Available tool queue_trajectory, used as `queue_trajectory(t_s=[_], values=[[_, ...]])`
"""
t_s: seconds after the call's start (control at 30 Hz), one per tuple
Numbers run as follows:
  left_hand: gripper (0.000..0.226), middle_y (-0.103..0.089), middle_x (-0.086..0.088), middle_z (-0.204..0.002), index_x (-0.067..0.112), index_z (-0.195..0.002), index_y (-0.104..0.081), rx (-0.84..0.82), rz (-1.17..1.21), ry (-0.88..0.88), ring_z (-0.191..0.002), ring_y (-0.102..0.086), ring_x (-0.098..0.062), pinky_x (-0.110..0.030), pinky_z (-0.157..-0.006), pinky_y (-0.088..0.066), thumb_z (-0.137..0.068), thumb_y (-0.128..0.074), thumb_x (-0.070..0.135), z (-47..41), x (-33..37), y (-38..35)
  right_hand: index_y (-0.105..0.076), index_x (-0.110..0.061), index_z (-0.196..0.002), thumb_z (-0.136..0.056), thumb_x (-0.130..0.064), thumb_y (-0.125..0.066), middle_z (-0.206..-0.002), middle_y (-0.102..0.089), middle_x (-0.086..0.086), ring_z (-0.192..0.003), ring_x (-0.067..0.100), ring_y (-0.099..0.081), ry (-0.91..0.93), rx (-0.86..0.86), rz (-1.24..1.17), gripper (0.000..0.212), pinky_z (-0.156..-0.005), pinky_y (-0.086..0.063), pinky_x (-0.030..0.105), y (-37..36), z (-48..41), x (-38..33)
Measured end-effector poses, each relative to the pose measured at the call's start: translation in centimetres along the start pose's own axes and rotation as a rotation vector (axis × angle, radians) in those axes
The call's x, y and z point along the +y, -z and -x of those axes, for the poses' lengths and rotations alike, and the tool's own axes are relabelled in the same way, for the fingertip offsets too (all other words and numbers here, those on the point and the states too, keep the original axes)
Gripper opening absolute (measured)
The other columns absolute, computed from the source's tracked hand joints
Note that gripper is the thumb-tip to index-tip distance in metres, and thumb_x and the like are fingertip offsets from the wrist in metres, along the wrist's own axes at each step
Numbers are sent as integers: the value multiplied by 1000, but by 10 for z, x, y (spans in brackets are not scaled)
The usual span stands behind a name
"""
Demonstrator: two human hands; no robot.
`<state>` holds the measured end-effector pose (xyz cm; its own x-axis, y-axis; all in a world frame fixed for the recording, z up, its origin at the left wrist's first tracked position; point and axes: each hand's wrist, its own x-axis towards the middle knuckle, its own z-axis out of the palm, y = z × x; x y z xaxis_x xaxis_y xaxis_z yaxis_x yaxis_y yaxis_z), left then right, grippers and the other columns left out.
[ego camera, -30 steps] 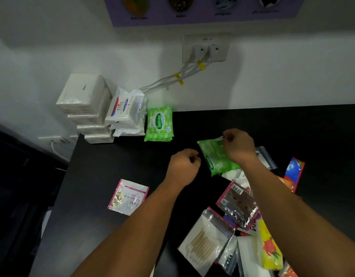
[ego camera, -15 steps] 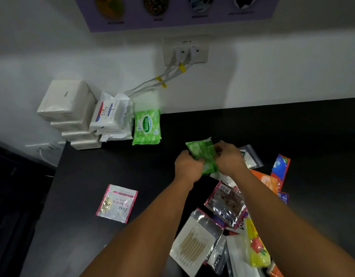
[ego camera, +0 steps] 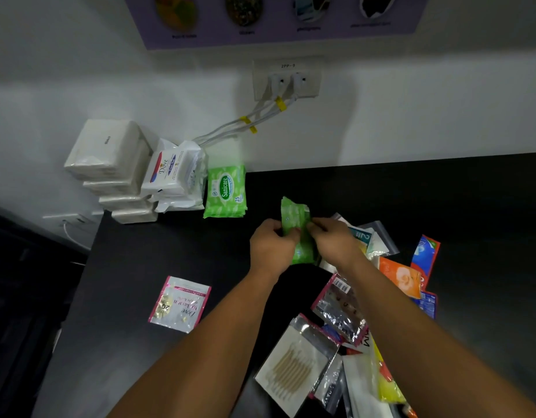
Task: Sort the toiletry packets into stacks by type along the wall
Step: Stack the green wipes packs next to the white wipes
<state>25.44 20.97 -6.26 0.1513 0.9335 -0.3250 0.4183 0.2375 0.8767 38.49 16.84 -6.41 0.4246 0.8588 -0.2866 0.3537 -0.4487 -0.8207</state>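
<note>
Green packet (ego camera: 297, 229) between both hands' grip

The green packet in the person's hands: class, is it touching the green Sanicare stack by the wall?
Apart. The head view shows bare black counter between the held green packet and the Sanicare stack.

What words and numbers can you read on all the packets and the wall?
"Sanicare" and "15": green wipes pack by the wall.
"Dove": white pack atop the middle stack.
"Dove" and "20": pink-edged sachet, upside down.
"2": teal packet behind the right hand.
"2PP-9": wall socket plate.
Too blurred: the poster captions, and the green pack held by both hands.
</note>
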Motion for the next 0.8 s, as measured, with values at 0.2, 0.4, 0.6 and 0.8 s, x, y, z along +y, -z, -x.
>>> queue_trajectory(t_s=[0.2, 0.4, 0.6, 0.8], values=[[21, -68, 5, -101, 17, -105, -73, 24, -1, -252, -87, -63, 1, -5, -70, -45, -85, -77, 21, 14, 1, 16, -65, -18, -122, -105, -47, -32, -118, -71, 9, -110, 23, -67, -193, -214, -770, 47, -94, -53, 41, -14, 14, -25], [37, -63, 2, -116, 13, -120, -70, 8, -66, -436, -91, -62, 6, -6, -81, -47, -89, -61, -5, 22, -12, 36, -58, -9, -131, -104, -44, -36, -127, -66, 17, -118, 30, -64, -235, -373, -1152, 49, -99, -50, 45, -21, 13, -33], [43, -65, 3, -114, 19, -129, -61, 120, 78, -206, -101, -65, -8, -27, -92, -54, -88, -74, 25, 11, -27, 62, -61, -4, -123, -101, -18, -50, -117, -70, 20, -103, 34, -69, -221, -288, -1039, 28, -88, -57, 48, -43, 9, -38], [36, -75, 2, -108, 15, -125, -65, -51, 289, -84, -99, -72, -11, -29, -86, -57, -92, -71, 28, 6, -28, 80, -60, -4, -125, -101, -20, -52, -114, -72, 17, -100, 31, -71, -146, -382, -801, 30, -90, -56, 47, -52, 0, -48]])
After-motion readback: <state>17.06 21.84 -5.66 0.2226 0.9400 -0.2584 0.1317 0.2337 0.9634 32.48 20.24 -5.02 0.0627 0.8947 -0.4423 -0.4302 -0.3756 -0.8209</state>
